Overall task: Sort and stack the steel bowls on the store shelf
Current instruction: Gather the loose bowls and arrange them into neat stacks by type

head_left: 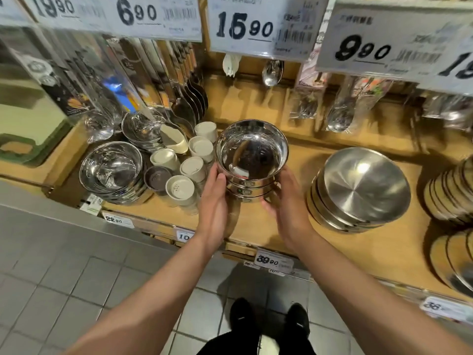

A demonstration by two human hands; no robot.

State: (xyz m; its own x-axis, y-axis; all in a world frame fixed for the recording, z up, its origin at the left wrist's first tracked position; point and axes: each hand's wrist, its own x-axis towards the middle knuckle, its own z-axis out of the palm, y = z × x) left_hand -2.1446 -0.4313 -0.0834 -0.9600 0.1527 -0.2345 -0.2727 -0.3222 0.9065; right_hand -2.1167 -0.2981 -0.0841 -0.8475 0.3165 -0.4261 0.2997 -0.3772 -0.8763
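Holding one nested stack of polished steel bowls (252, 160) at the middle of the wooden shelf (286, 226), three rims showing at its near side. Cupping that stack from both sides: left hand (213, 201) pressing its left wall with fingers nearly straight, right hand (286, 198) curling round its right wall and lower edge. Not telling whether the stack's base is touching the shelf.

Sitting left of the held stack, just beside it: seven small pale cups (197, 170) bunched together, plus one brown lid (156, 178) among them. Lying farther left of the stack: two more piles of shiny bowls, a near one (111, 172) and a far one (143, 129).

Leaning right of the stack, well apart: one tilted pile of brushed steel bowls (363, 185), about four rims visible. Beyond that, at the frame's edge, two more rows of steel dishes (450, 190), count unclear.

Hanging above the stack: four large price cards (245, 26) and bagged spoons (340, 111).
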